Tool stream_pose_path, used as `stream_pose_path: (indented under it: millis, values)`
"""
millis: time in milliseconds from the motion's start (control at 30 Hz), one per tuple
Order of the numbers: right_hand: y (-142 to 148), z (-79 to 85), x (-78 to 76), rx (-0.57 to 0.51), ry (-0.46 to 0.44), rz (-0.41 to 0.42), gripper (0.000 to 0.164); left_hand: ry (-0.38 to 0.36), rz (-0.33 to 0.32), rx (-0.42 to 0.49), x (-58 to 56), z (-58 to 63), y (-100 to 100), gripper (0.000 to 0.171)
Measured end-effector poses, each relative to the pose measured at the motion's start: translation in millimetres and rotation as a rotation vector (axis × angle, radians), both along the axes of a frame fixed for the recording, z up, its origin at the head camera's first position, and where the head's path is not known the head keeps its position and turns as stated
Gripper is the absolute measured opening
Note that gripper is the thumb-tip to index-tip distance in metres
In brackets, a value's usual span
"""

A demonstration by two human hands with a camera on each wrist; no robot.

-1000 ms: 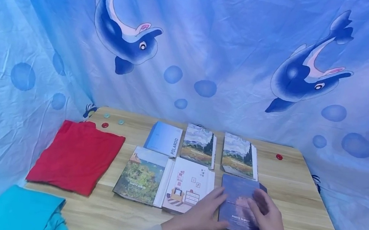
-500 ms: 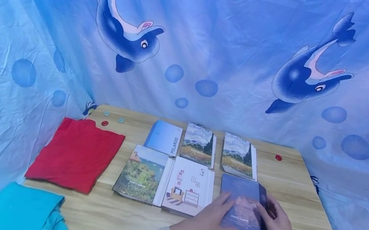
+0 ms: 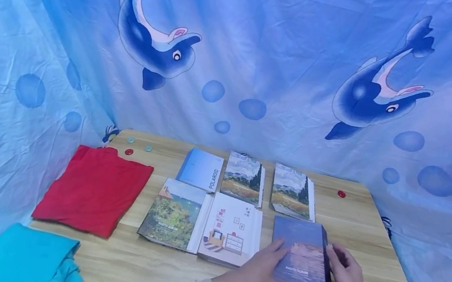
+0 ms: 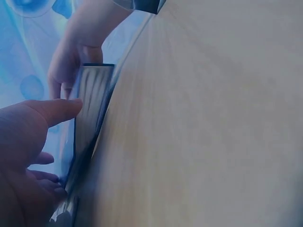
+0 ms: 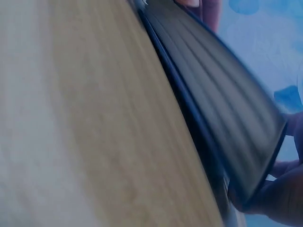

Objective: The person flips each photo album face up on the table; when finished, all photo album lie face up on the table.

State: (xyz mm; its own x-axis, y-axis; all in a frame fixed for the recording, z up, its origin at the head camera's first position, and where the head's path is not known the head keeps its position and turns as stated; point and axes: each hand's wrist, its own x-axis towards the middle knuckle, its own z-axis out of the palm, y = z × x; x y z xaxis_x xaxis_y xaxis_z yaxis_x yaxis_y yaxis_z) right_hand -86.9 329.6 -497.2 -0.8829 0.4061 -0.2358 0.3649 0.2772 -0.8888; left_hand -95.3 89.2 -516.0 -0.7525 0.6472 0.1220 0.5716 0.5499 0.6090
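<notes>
A dusk-coloured photo album (image 3: 304,259) lies closed on the near right of the table, between my hands. My left hand (image 3: 263,270) holds its left side, fingers over the cover's edge and thumb at the near edge. In the left wrist view, the left thumb (image 4: 66,109) reaches the page edges. My right hand (image 3: 346,278) holds the album's right edge, its thumb along that side. The right wrist view shows the album's near end (image 5: 222,99) with the right thumb (image 5: 265,201) at its corner. Left of the album lies a white album with a room drawing (image 3: 232,231).
A garden-cover album (image 3: 172,216), a blue Polaroid album (image 3: 201,168) and two landscape albums (image 3: 242,178) lie nearby. Red cloth (image 3: 93,190) and turquoise cloth (image 3: 25,257) lie folded at left. Small red disc (image 3: 341,193) sits at back right. A dolphin-print curtain (image 3: 236,57) surrounds the table (image 3: 364,252).
The dusk-coloured album has slid slightly right. My right hand has shifted from over its cover to its right edge, and my left hand has moved a little rightward with it.
</notes>
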Motion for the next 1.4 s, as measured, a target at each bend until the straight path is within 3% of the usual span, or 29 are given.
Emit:
stream_pose_path:
  millis: [67, 167, 267, 400, 667, 900, 1067, 1167, 1267, 1400]
  values:
    - [2, -1.0, -0.4, -0.100, 0.016, -0.010, 0.074, -0.007, -0.006, -0.005, 0.9, 0.3, 1, 0.095]
    - [6, -0.7, 1.0, -0.195, 0.030, 0.051, 0.075, -0.008, 0.003, -0.012, 2.5, 0.6, 2, 0.096]
    - [10, 0.9, 4.1, -0.241, 0.042, 0.136, 0.076, -0.018, 0.017, -0.015, 3.3, 1.5, 2, 0.095]
    - [13, 3.9, 8.5, -0.271, 0.085, 0.152, 0.074, -0.045, 0.025, -0.014, 3.6, 2.9, 1, 0.095]
    - [13, 17.1, 13.0, -0.295, 0.198, 0.134, 0.022, -0.055, 0.020, 0.044, 3.4, 5.1, 2, 0.103]
    - [7, 36.6, 14.9, -0.301, 0.211, 0.100, 0.035, -0.076, -0.033, 0.107, 3.6, 6.3, 6, 0.099]
    - [-12, 46.7, 12.2, -0.331, 0.229, 0.135, 0.038, -0.172, -0.084, 0.254, 4.1, 3.9, 10, 0.102]
    - [-25, 45.4, 7.9, -0.294, 0.200, 0.168, 0.047, -0.255, -0.096, 0.350, 3.5, 3.3, 8, 0.104]
    - [-32, 40.7, 5.3, -0.280, 0.169, 0.184, 0.050, -0.286, -0.096, 0.380, 2.0, 4.5, 3, 0.104]
    - [-38, 37.9, 4.0, -0.328, 0.168, 0.169, 0.044, -0.321, -0.107, 0.434, -1.7, 7.8, -1, 0.106]
